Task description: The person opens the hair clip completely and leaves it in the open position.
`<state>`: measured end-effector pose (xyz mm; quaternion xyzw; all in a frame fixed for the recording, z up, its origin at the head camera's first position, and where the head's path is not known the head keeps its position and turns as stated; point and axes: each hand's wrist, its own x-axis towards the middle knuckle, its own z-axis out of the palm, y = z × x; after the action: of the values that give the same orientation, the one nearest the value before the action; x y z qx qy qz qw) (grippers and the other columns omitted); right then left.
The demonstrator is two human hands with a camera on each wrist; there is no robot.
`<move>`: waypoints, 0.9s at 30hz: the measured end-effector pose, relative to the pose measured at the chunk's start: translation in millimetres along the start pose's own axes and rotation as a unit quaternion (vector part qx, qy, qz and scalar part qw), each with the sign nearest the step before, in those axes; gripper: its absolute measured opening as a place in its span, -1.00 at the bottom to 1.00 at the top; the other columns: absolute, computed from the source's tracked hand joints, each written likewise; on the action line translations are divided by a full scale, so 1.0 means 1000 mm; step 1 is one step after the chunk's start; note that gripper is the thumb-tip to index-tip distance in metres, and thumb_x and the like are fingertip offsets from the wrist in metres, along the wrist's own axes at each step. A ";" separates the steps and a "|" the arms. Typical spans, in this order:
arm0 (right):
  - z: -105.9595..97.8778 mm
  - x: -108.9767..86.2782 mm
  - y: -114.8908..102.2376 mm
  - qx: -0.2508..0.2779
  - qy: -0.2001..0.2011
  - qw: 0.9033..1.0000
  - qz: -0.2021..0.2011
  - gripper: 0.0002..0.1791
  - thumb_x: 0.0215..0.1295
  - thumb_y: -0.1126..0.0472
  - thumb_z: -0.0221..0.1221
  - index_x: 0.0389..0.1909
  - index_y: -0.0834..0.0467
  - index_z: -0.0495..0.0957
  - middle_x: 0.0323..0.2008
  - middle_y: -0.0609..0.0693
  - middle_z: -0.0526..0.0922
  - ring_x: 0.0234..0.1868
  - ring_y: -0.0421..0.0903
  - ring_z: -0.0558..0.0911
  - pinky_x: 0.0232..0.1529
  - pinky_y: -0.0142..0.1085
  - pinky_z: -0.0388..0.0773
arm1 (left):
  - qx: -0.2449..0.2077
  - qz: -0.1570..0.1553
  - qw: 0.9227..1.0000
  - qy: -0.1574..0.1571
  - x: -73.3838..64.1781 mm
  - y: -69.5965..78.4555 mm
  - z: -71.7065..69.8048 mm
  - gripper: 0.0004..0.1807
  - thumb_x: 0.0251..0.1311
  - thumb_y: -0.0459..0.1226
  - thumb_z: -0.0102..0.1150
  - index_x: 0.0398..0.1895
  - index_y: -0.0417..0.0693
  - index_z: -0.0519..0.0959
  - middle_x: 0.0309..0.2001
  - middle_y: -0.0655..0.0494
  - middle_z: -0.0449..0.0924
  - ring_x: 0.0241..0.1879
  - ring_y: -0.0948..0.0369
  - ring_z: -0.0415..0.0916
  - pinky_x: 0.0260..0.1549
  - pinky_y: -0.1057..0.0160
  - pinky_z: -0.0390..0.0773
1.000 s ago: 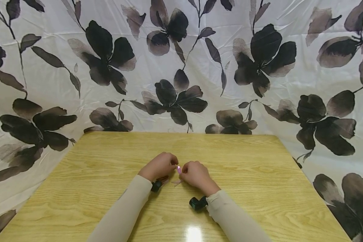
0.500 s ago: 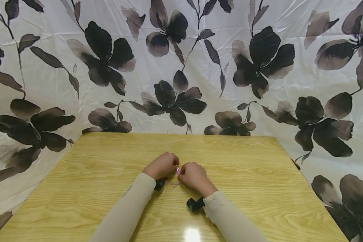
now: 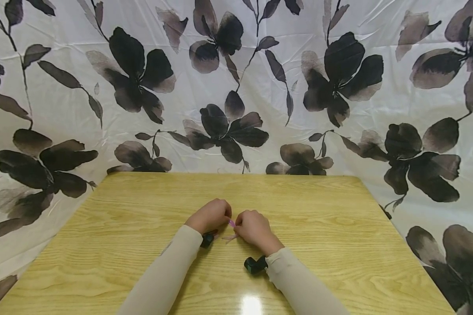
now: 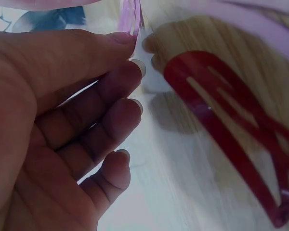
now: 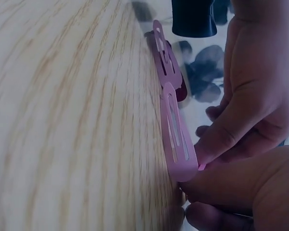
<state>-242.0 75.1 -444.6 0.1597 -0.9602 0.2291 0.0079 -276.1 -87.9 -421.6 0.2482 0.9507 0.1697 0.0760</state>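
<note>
Between my two hands is a small shiny pink-purple snap hair clip. My left hand pinches one end of this clip between thumb and forefinger; its other fingers are loosely bent. From the other side, my right hand pinches the clip, its fingertips mostly hiding that end. A red snap hair clip lies on the table by the left fingertips. Close beneath the hands, a pale pink snap hair clip rests on the wood, with a second pink clip beyond it.
The wood-grain table reaches back to a white floral cloth. Black wrist cameras, one on the left and one on the right, sit under the cuffs, close to the tabletop.
The held hair clip has turned from nearly upright to slanted, and less of it shows between the fingers. Both hands have stayed nearly in place, with small finger movements.
</note>
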 end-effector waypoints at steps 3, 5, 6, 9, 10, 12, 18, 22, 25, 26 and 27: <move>-0.001 0.000 0.000 -0.002 0.002 1.000 0.000 -0.90 0.15 0.10 0.29 -0.52 -0.03 0.69 -0.49 -0.15 0.66 -0.49 -0.18 0.53 -0.53 -0.28 0.42 | -0.017 -0.001 1.000 0.001 -0.002 -0.001 0.000 -0.77 0.21 -0.40 0.10 -0.56 -0.03 0.65 -0.59 0.21 0.50 -0.57 0.27 0.35 -0.47 0.32 0.38; -0.002 -0.001 0.000 -0.002 0.002 1.000 0.001 -0.90 0.15 0.11 0.30 -0.51 -0.02 0.70 -0.48 -0.14 0.67 -0.48 -0.17 0.54 -0.53 -0.27 0.42 | -0.029 -0.005 1.000 0.001 -0.003 -0.002 -0.001 -0.77 0.21 -0.40 0.10 -0.55 -0.03 0.65 -0.59 0.21 0.51 -0.57 0.26 0.36 -0.47 0.31 0.37; -0.003 -0.001 0.000 -0.003 0.002 1.000 0.000 -0.90 0.16 0.11 0.30 -0.51 -0.02 0.70 -0.47 -0.14 0.67 -0.47 -0.17 0.55 -0.52 -0.27 0.42 | -0.034 -0.008 0.999 0.001 -0.004 -0.002 -0.002 -0.77 0.22 -0.40 0.10 -0.54 -0.03 0.65 -0.58 0.21 0.52 -0.56 0.26 0.37 -0.47 0.31 0.38; -0.004 -0.002 -0.001 -0.001 -0.001 1.000 0.000 -0.90 0.18 0.12 0.29 -0.49 -0.01 0.70 -0.45 -0.13 0.68 -0.45 -0.16 0.57 -0.50 -0.27 0.45 | -0.042 -0.018 0.999 0.000 -0.006 -0.001 -0.003 -0.79 0.23 -0.37 0.11 -0.52 -0.02 0.66 -0.54 0.22 0.54 -0.53 0.26 0.40 -0.42 0.30 0.41; -0.004 -0.002 0.000 0.000 -0.001 1.000 0.000 -0.90 0.18 0.12 0.29 -0.48 -0.01 0.71 -0.44 -0.13 0.68 -0.45 -0.16 0.57 -0.50 -0.27 0.46 | -0.045 -0.019 0.999 0.001 -0.007 -0.001 -0.003 -0.80 0.23 -0.37 0.13 -0.51 -0.02 0.66 -0.53 0.21 0.55 -0.52 0.26 0.41 -0.42 0.30 0.42; -0.004 -0.002 0.000 0.001 -0.002 1.000 -0.002 -0.91 0.19 0.13 0.29 -0.46 0.00 0.71 -0.43 -0.12 0.69 -0.43 -0.17 0.57 -0.48 -0.28 0.47 | -0.049 -0.023 0.999 0.000 -0.008 0.000 -0.004 -0.82 0.23 -0.35 0.15 -0.51 -0.03 0.66 -0.52 0.21 0.55 -0.51 0.26 0.42 -0.40 0.30 0.43; -0.003 -0.002 0.004 0.029 0.000 1.000 -0.003 -0.93 0.20 0.16 0.27 -0.42 0.02 0.71 -0.41 -0.10 0.69 -0.41 -0.18 0.57 -0.43 -0.29 0.49 | -0.064 -0.026 0.998 -0.002 -0.010 -0.001 -0.004 -0.86 0.22 -0.33 0.18 -0.48 -0.04 0.66 -0.50 0.20 0.58 -0.53 0.26 0.44 -0.41 0.28 0.47; -0.002 0.000 0.009 0.075 0.005 0.997 -0.008 -0.92 0.23 0.16 0.26 -0.39 0.03 0.71 -0.39 -0.10 0.69 -0.39 -0.18 0.56 -0.36 -0.29 0.50 | -0.072 -0.034 0.997 0.005 -0.011 -0.002 -0.004 -0.86 0.23 -0.32 0.16 -0.46 -0.05 0.67 -0.48 0.19 0.60 -0.53 0.26 0.46 -0.40 0.27 0.48; -0.002 0.000 0.013 0.128 0.012 0.992 -0.017 -0.91 0.24 0.20 0.24 -0.35 0.07 0.71 -0.38 -0.09 0.70 -0.37 -0.18 0.57 -0.29 -0.28 0.53 | -0.082 -0.044 0.996 0.014 -0.012 -0.001 -0.004 -0.85 0.24 -0.31 0.16 -0.46 -0.06 0.66 -0.47 0.18 0.59 -0.51 0.24 0.45 -0.40 0.26 0.47; -0.002 0.000 0.014 0.144 0.013 0.989 -0.019 -0.91 0.24 0.22 0.23 -0.33 0.08 0.71 -0.38 -0.09 0.70 -0.36 -0.18 0.57 -0.27 -0.28 0.53 | -0.084 -0.047 0.995 0.016 -0.012 -0.001 -0.004 -0.85 0.24 -0.31 0.15 -0.46 -0.06 0.66 -0.47 0.18 0.59 -0.50 0.24 0.45 -0.40 0.26 0.47; -0.002 0.000 0.016 0.159 0.014 0.987 -0.021 -0.90 0.24 0.23 0.23 -0.32 0.08 0.72 -0.38 -0.09 0.71 -0.36 -0.19 0.58 -0.26 -0.28 0.54 | -0.086 -0.048 0.995 0.019 -0.013 -0.001 -0.004 -0.84 0.24 -0.30 0.16 -0.47 -0.07 0.66 -0.48 0.18 0.58 -0.50 0.23 0.44 -0.40 0.26 0.46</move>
<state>-247.2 88.9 -449.8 0.1760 -0.9079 0.3806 0.0007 -266.7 -96.3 -417.1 0.1915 0.9446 0.2519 0.0869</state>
